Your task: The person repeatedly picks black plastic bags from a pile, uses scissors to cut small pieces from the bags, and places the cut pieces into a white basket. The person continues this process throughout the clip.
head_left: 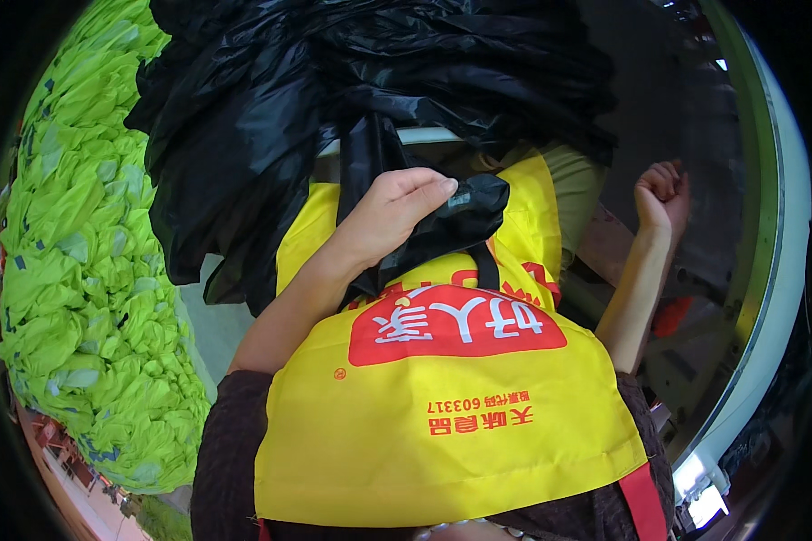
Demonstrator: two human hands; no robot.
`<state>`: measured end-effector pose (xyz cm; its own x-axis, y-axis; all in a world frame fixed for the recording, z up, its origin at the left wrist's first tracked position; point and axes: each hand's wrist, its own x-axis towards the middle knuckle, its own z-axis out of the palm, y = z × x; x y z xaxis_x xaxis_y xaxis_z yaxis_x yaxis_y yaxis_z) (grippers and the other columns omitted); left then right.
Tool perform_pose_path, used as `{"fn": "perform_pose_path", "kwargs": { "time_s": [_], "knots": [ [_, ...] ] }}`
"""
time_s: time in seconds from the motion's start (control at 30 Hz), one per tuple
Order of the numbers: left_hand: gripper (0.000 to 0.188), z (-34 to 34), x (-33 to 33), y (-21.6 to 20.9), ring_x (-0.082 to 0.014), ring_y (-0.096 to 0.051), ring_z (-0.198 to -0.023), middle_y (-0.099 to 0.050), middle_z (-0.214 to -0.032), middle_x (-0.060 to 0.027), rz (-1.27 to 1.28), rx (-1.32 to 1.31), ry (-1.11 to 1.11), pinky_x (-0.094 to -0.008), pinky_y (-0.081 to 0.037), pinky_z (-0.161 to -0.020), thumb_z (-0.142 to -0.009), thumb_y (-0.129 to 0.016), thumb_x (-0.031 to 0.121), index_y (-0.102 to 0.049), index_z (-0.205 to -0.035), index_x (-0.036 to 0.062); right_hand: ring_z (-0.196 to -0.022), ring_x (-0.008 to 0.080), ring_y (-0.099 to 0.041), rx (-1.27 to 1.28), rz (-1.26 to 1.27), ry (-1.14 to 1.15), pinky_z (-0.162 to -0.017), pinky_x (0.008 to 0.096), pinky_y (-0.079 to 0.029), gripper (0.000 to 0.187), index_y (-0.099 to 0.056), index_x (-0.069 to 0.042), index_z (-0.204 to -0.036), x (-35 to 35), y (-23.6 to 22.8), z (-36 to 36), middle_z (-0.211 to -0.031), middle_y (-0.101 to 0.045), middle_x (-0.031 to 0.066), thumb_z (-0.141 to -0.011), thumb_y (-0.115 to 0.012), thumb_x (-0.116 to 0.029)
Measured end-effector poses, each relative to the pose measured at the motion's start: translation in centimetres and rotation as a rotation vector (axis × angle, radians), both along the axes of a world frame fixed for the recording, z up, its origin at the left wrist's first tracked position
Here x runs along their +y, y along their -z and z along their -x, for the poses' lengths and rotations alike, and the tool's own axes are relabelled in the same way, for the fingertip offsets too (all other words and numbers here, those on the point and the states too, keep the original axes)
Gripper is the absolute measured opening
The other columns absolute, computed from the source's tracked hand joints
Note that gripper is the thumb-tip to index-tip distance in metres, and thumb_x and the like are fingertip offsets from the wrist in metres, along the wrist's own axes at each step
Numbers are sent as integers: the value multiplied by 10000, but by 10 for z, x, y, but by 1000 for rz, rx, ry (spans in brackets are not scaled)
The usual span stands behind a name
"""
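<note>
My left hand (395, 212) pinches a strip of thin, shiny black fabric (478, 203) between thumb and fingers, over my lap. A small greyish patch shows on the fabric just past the thumb tip. This part hangs down from a large crumpled heap of the same black fabric (235, 135) ahead of me. Off to the right, away from the fabric, my right hand (663, 194) is raised with its fingers curled in. Whatever it holds, if anything, is hidden by the fingers. A yellow apron (379, 451) with a red printed panel covers my front and lap.
A tall mass of bunched lime-green fabric pieces (99, 270) fills the left side. Beneath the black heap, a pale curved edge (429, 135) shows. A dark surface (686, 117) lies at the right, bounded by a long light-coloured rail (776, 225). A small red thing (670, 316) lies below my right forearm.
</note>
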<state>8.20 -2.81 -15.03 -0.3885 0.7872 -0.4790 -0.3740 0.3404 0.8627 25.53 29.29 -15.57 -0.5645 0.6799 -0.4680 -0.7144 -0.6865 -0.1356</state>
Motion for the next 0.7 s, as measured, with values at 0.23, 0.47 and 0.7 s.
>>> {"fn": "perform_pose_path", "kwargs": {
  "time_s": [0.23, 0.47, 0.7],
  "knots": [
    [165, -4, 4, -10, -87, -551, -722, -619, -790, -29, -73, 373, 34, -218, -433, -670, -769, -647, 134, -635, -882, 15, -617, 28, -465, -629, -1587, -932, -575, 162, -354, 278, -626, -36, -1025, -132, -10, 68, -855, -617, 0, -753, -651, -88],
    [103, 23, -61, -40, -106, -573, -719, -623, -783, -48, -59, 867, -287, -218, -453, -672, -732, -639, 10, -630, -835, 11, -613, 93, -535, -463, -1842, -798, -541, 219, -408, 134, -592, -3, -807, -171, -28, 91, -686, -583, 40, -814, -628, -132],
    [105, 82, -290, -17, -79, -534, -694, -590, -793, 4, 320, 771, -573, -222, -438, -642, -845, -531, 63, -597, -902, 5, -697, 322, -574, -969, -2032, -646, -620, 384, -456, 193, -604, -36, -880, -121, 74, 119, -776, -581, 152, -822, -572, -217]
  ]
}}
